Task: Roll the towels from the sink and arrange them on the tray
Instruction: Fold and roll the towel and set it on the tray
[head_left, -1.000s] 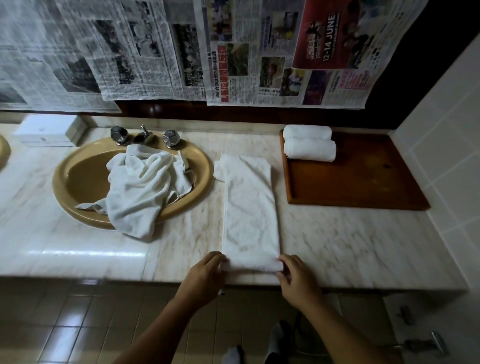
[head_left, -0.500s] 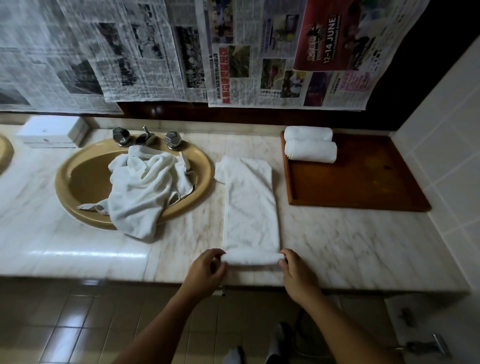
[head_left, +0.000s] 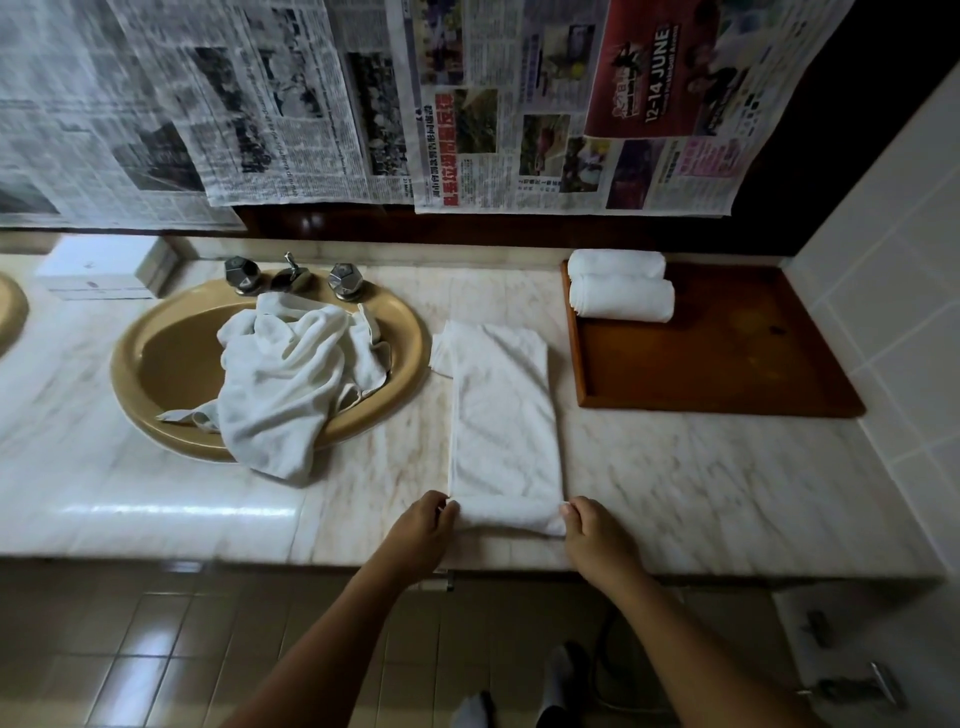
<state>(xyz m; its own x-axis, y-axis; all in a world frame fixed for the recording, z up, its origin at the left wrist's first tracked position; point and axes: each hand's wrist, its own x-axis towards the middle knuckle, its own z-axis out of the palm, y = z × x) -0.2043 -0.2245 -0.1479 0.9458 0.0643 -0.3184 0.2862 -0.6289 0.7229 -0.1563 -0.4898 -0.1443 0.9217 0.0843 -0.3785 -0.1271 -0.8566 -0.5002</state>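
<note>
A white towel (head_left: 504, 415) folded into a long strip lies on the marble counter, its near end turned up into a short roll (head_left: 511, 516). My left hand (head_left: 423, 535) grips the left end of that roll and my right hand (head_left: 595, 540) grips the right end. Crumpled white towels (head_left: 291, 379) fill the tan oval sink (head_left: 156, 364) and spill over its front rim. Two rolled towels (head_left: 621, 283) lie side by side at the back left of the brown wooden tray (head_left: 727, 364).
Taps (head_left: 293, 273) stand behind the sink. A white box (head_left: 101, 273) sits at the back left. Newspaper sheets (head_left: 467, 104) cover the wall above. A tiled wall (head_left: 893, 260) borders the tray on the right. The counter's front edge is just below my hands.
The near end of the flat towel has been rolled up and away from me, and both hands have moved forward with the roll.
</note>
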